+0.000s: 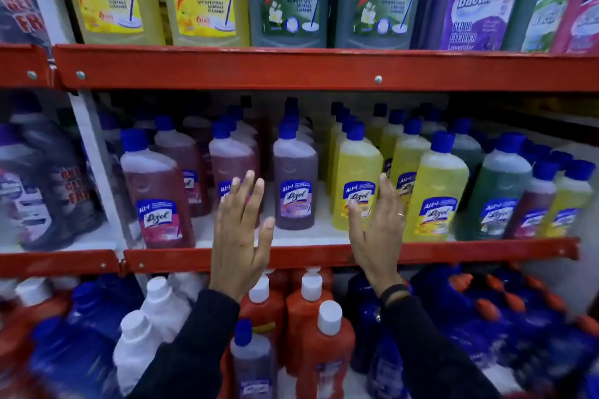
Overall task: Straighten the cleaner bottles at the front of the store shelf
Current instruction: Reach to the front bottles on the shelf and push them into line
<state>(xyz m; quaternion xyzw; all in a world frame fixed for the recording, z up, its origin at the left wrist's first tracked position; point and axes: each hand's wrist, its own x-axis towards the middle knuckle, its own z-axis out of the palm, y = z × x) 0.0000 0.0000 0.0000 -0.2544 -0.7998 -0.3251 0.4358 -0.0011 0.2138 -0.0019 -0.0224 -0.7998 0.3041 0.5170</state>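
Cleaner bottles line the middle shelf, standing along its front edge behind the red lip; both my hands are raised before them, fingers spread wide, holding nothing. My left hand hangs in front of a pink bottle that sits back from the front edge; my right hand overlaps the label of the yellow bottle, though I cannot tell whether my fingertips touch it or only hover in front. Between my hands stands the purple bottle, upright, label forward, set a little back from the lip; toward the left end of the shelf a larger pink bottle stands right at the front edge, slightly turned; to the right a second yellow bottle and a green bottle stand near the edge, leaning a touch in this wide view.

I judge this the reaching step: the hands are framing the purple bottle, not yet closed on anything. The next move, as I see it, calls for closing both palms on its sides, or on its neighbours, and drawing it forward to the front edge in line with the others, label square to the aisle; the bottles stand close, so a careless sweep could tip one.
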